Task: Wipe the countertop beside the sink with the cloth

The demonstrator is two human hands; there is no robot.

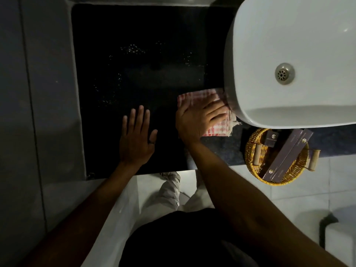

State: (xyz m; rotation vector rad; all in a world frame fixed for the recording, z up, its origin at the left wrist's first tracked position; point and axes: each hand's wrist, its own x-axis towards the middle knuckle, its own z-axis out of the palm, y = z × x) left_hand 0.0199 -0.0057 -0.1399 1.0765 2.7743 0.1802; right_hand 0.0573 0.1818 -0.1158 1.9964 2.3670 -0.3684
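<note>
Fingers (215, 110) of the right hand (196, 120) lay flat and together on the cloth (194, 96), pressing it to the bench (134, 74) against the sink (289, 45). Unwiped bench stretched leftward; the left hand (135, 137) rested spread, empty.

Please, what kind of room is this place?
Probably a bathroom, perhaps in a hotel. A white vessel sink stands on a dark countertop, a wicker basket holds small boxed toiletries, and the floor is pale tile.
</note>
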